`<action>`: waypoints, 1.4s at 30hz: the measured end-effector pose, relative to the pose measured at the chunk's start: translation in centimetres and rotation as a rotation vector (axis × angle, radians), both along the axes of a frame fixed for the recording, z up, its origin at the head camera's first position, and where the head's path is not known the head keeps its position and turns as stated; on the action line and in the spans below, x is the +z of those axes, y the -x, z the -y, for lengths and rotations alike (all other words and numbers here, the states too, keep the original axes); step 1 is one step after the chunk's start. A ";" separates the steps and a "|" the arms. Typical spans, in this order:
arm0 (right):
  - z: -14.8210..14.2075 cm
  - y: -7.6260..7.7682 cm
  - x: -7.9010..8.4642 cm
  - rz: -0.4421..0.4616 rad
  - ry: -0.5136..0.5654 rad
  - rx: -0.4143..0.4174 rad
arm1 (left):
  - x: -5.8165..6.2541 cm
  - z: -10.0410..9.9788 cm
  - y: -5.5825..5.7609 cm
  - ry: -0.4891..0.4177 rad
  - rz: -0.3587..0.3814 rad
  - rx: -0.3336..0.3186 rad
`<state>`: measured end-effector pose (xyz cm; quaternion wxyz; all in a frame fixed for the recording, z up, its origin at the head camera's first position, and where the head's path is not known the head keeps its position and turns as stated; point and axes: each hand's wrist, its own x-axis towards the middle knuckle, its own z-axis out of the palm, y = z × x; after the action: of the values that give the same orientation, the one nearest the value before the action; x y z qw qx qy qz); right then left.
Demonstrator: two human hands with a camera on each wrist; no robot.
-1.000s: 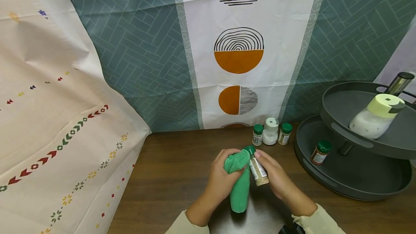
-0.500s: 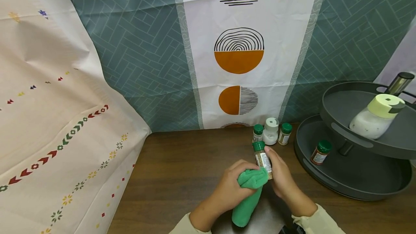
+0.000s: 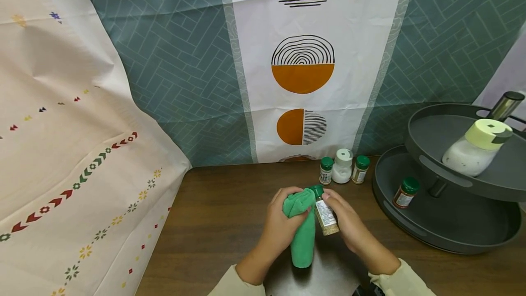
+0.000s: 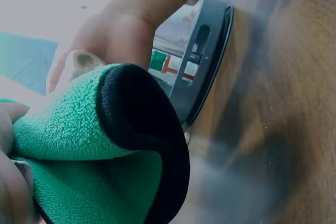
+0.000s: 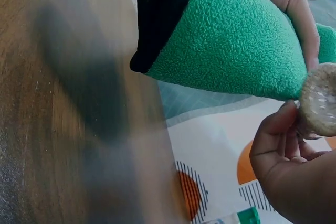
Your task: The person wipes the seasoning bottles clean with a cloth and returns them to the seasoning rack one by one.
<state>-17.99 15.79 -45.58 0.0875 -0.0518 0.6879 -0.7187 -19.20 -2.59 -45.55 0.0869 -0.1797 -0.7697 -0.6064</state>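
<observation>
My left hand [image 3: 279, 218] grips a folded green towel [image 3: 303, 241], whose lower end hangs down over the table. Between the thumb and fingers of my right hand [image 3: 351, 225] is a clear spice jar [image 3: 326, 217] with a green cap, a white label and pale grainy contents. It leans with its cap to the upper left, and the towel's bunched top meets the cap. The right wrist view looks at the round base of the jar [image 5: 321, 103]. In the left wrist view, the black-edged towel [image 4: 63, 119] covers much of the jar.
Behind the hands stand two small green-capped jars [image 3: 326, 171] [image 3: 360, 170] with a white bottle [image 3: 342, 166] between them. At right, a dark two-tier tray [image 3: 448, 234] holds a green-capped jar [image 3: 406, 192] below and a white container [image 3: 472, 152] above. Patterned fabric [image 3: 197, 81] hangs behind the wooden table [image 3: 213, 223].
Half a second ago the towel was lower, by the jar's base, and the jar stood more upright. Now the towel is back up at the cap and the jar tilts left, much as one second ago.
</observation>
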 end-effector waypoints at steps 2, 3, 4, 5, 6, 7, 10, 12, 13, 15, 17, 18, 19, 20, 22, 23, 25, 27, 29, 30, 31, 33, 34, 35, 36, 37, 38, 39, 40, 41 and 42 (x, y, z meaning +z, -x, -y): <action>0.0 0.0 -0.1 0.002 0.026 0.001 | 0.0 0.1 0.0 0.009 0.008 -0.010; 0.0 0.0 0.0 0.001 0.036 -0.011 | 0.1 0.1 -0.1 0.018 0.007 -0.027; 0.0 -0.1 0.0 0.008 0.039 -0.027 | 0.0 0.1 -0.1 0.028 -0.004 -0.050; 0.0 -0.1 0.1 0.016 0.043 -0.046 | 0.0 0.1 -0.3 0.041 -0.020 -0.076; 0.1 -0.1 0.2 0.019 0.047 -0.066 | -0.1 0.0 -0.3 0.062 -0.043 -0.104; 0.1 -0.1 0.2 0.012 0.045 -0.093 | -0.2 -0.1 -0.5 0.088 -0.072 -0.135; 0.0 0.0 0.2 -0.016 0.046 -0.162 | -0.6 -0.4 -0.7 0.163 -0.153 -0.233; -0.1 0.2 0.0 -0.048 0.061 -0.182 | -0.8 -0.5 -0.8 0.212 -0.188 -0.276; -0.2 0.2 0.0 -0.061 0.066 -0.191 | -0.8 -0.6 -0.8 0.227 -0.199 -0.291; -0.3 0.2 -0.1 -0.060 0.072 -0.187 | -0.9 -0.6 -0.8 0.234 -0.196 -0.303; -0.3 0.2 -0.1 -0.052 0.074 -0.184 | -1.0 -0.7 -0.9 0.230 -0.191 -0.295; -0.2 0.2 -0.1 -0.050 0.070 -0.178 | -1.0 -0.7 -0.9 0.222 -0.185 -0.287; -0.2 0.2 -0.2 -0.050 0.063 -0.170 | -0.9 -0.7 -0.8 0.212 -0.176 -0.277; -0.2 0.3 -0.2 -0.046 0.056 -0.160 | -0.9 -0.6 -0.8 0.197 -0.160 -0.267; -0.1 0.2 -0.1 -0.055 0.034 -0.140 | -0.7 -0.6 -0.7 0.168 -0.140 -0.239; -0.1 0.2 -0.1 -0.061 0.019 -0.121 | -0.6 -0.5 -0.6 0.149 -0.129 -0.223; 0.0 0.2 -0.2 -0.068 -0.007 -0.090 | -0.3 -0.3 -0.5 0.111 -0.107 -0.185; 0.0 0.2 -0.2 -0.067 -0.025 -0.064 | 0.0 0.0 -0.3 0.083 -0.098 -0.136; 0.1 0.1 -0.2 -0.048 -0.023 -0.050 | 0.2 0.3 -0.1 0.065 -0.087 -0.090; 0.1 0.1 -0.2 -0.037 -0.017 -0.047 | 0.3 0.4 -0.1 0.060 -0.081 -0.070; 0.1 0.0 -0.2 -0.023 -0.009 -0.046 | 0.3 0.5 0.0 0.056 -0.075 -0.054; 0.1 0.0 -0.3 -0.004 0.005 -0.048 | 0.4 0.6 0.1 0.053 -0.061 -0.033; 0.2 0.0 -0.3 -0.002 0.008 -0.052 | 0.4 0.6 0.1 0.055 -0.055 -0.031; 0.2 0.0 -0.3 -0.006 0.009 -0.056 | 0.3 0.6 0.1 0.056 -0.049 -0.036; 0.2 0.0 -0.4 -0.012 0.009 -0.060 | 0.3 0.6 0.1 0.058 -0.046 -0.047; 0.3 0.0 -0.4 -0.021 0.000 -0.076 | 0.2 0.6 0.1 0.061 -0.045 -0.064; 0.3 0.0 -0.4 -0.028 -0.005 -0.095 | 0.1 0.6 0.0 0.067 -0.047 -0.088; 0.4 0.1 -0.4 -0.033 -0.009 -0.119 | 0.1 0.5 -0.1 0.078 -0.057 -0.115; 0.3 0.1 -0.4 -0.038 -0.012 -0.144 | 0.0 0.4 -0.1 0.094 -0.069 -0.144; 0.3 0.2 -0.4 -0.042 -0.006 -0.167 | -0.1 0.3 -0.2 0.109 -0.083 -0.177; 0.2 0.2 -0.4 -0.045 0.004 -0.189 | -0.2 0.2 -0.3 0.123 -0.092 -0.211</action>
<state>-18.23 15.54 -45.98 0.0037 -0.0029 0.6899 -0.7239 -18.89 -2.79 -45.75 0.0469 -0.2923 -0.7774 -0.5550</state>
